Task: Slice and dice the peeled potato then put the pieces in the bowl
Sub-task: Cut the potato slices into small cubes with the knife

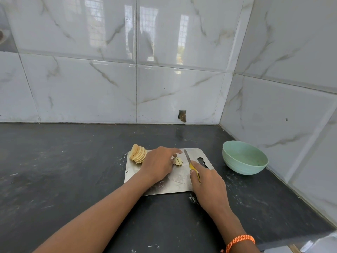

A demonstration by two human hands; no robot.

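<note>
A steel cutting board (180, 185) lies on the dark counter. A fanned stack of potato slices (138, 153) leans at the board's far left corner. My left hand (159, 164) rests on the board, fingertips pressing a small bundle of cut potato strips (178, 161). My right hand (207, 183) grips a yellow-handled knife (187, 158), whose blade points away from me just right of the strips. A pale green bowl (244, 157) stands to the right of the board; it looks bare inside.
White marbled tile walls close off the back and the right side, meeting in a corner behind the bowl. The dark counter (63, 170) stretches left of the board. An orange thread band (240, 241) circles my right wrist.
</note>
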